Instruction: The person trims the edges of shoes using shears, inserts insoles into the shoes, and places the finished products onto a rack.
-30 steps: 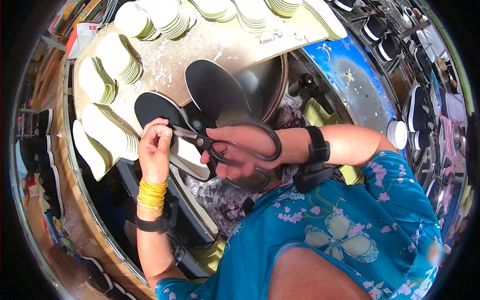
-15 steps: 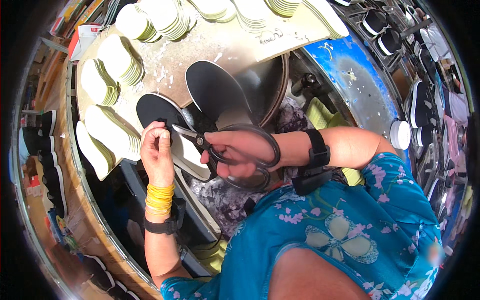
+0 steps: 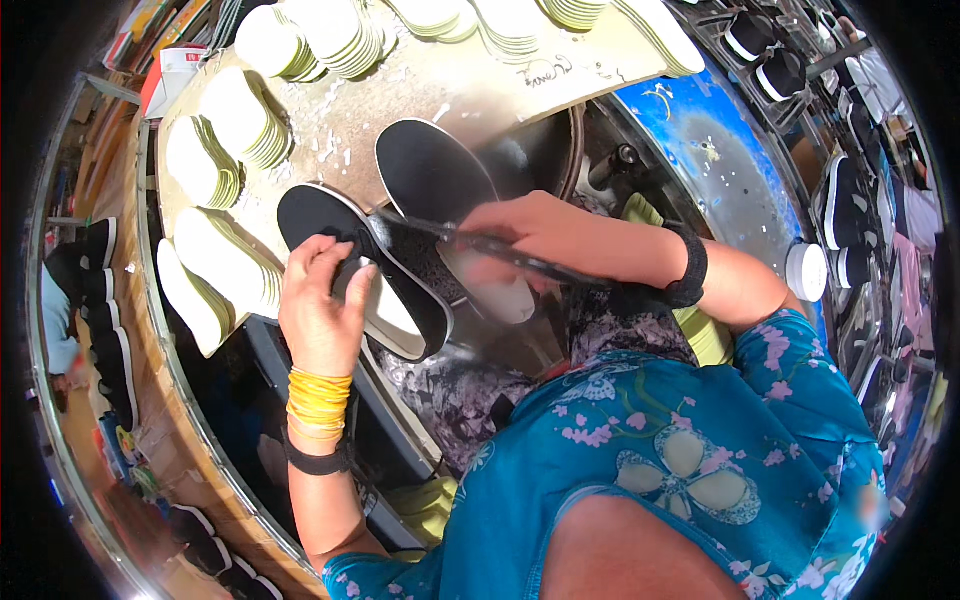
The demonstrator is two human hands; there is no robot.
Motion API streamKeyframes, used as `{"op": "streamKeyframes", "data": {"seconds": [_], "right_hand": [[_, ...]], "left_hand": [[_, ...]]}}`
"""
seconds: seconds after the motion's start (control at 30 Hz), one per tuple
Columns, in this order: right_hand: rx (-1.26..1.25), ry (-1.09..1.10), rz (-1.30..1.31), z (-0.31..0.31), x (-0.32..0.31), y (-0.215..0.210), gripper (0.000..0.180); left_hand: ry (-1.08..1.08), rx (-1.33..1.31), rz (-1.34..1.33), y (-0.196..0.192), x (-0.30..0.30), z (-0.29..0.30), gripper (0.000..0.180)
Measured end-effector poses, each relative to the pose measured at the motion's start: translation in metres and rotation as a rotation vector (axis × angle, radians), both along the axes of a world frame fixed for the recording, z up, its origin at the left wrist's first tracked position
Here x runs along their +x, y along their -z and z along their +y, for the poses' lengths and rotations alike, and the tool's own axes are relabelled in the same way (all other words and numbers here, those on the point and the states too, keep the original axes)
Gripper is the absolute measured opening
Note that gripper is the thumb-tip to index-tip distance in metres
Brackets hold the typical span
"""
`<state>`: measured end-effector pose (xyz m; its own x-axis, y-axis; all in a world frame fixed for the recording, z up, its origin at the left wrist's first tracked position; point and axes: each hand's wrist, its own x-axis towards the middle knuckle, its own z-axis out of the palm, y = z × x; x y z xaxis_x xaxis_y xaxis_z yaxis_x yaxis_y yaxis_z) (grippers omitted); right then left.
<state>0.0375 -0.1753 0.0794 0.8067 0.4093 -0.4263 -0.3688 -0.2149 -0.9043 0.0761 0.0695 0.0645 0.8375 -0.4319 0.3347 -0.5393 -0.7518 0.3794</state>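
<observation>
The scissors (image 3: 500, 245) have turned since a moment ago: the big round handles showed wide then, and now they look like a thin dark line, seen from the side, with the tips at the black cloth shoe (image 3: 365, 265). The right hand (image 3: 525, 235) is closed tight around the scissors. The left hand (image 3: 320, 300) grips the shoe by its side, thumb on the edge (yellow bands (image 3: 318, 402) sit on that wrist), holding it just above the bench (image 3: 420, 100). A second black shoe (image 3: 435, 190) lies just behind. It looks like the snipping has moved along the shoe's edge. White soles (image 3: 225, 130) are piled on the bench
</observation>
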Motion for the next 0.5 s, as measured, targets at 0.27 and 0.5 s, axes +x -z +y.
{"op": "streamKeyframes", "data": {"seconds": [0.27,0.5], "right_hand": [[-0.469,-0.224,-0.552,-0.004,0.013,0.005,0.045],[-0.72,-0.464,-0.757,-0.004,0.022,-0.012,0.025]], "left_hand": [[-0.018,-0.168,0.293,0.001,0.005,0.011,0.003],[-0.014,-0.162,0.604,0.003,0.007,0.026,0.005]]}}
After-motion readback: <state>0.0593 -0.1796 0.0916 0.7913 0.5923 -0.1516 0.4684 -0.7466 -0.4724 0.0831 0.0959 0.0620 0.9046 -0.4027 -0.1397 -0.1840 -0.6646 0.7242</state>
